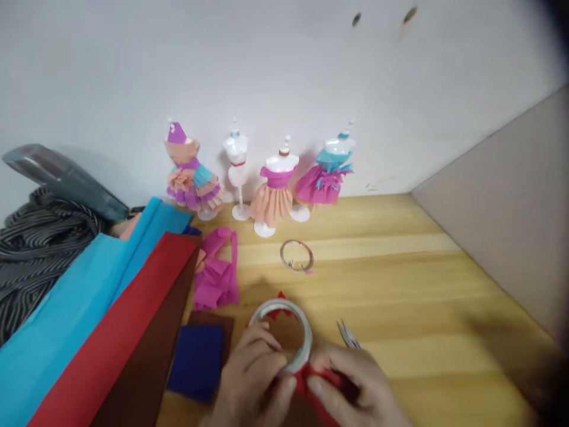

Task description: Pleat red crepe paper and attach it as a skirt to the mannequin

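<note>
My left hand (251,379) is closed on the left and lower side of a roll of tape (306,333), which is tilted up at the table's front. Pinched between the thumb and fingers of my right hand (360,379) is a piece of red crepe paper (302,382), against the roll's lower right edge. A pointed red scrap (281,295) shows at the roll's far rim. Small scissors (349,335) lie just beyond my right hand, their handles hidden by it. Some blur hides the fingertips' exact contact.
Dark blue squares (195,362) and pink paper strips (217,279) lie left of my hands. Red (115,320) and blue (57,338) crepe sheets fill the left side. Several small mannequins (272,196), most in paper dresses, stand by the wall. A thin ring (297,242) lies mid-table.
</note>
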A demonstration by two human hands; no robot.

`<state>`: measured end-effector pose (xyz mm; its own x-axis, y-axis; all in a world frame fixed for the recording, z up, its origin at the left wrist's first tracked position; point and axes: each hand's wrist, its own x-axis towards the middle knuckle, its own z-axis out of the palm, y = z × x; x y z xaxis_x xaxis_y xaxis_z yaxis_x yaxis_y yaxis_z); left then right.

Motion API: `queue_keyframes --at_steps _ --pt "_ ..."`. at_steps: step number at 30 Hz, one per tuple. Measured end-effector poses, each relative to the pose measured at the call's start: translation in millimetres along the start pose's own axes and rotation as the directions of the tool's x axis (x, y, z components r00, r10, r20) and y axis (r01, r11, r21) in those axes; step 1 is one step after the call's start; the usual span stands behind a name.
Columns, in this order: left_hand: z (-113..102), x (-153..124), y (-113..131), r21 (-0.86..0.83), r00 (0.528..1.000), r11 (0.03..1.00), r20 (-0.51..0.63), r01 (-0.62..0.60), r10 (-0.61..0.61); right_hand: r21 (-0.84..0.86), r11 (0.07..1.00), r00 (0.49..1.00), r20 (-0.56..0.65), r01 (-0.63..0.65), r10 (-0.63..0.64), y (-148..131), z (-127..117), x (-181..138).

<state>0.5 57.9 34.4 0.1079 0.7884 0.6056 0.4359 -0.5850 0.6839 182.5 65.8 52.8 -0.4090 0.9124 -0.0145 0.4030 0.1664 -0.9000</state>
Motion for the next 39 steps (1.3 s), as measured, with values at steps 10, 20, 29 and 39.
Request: queue_keyframes --at_steps 10,20,29,39 --pt "-26 48 72 -0.138 0.881 0.875 0.172 0.464 -0.44 0.34 0.925 0.976 -0.076 -0.168 0.205 -80 -33 2" --pt "-18 80 142 -0.091 0.793 0.815 0.311 0.573 -0.523 0.434 0.835 0.93 0.017 -0.337 0.367 -114 -95 -31" --pt "-21 92 196 -0.073 0.8 0.824 0.303 0.561 -0.518 0.496 0.814 0.95 0.091 -0.303 0.298 -147 -130 -59" --pt "-58 110 195 -0.041 0.876 0.946 0.392 0.322 -0.281 0.321 0.938 0.962 -0.187 -0.13 0.197 -184 -109 -73"
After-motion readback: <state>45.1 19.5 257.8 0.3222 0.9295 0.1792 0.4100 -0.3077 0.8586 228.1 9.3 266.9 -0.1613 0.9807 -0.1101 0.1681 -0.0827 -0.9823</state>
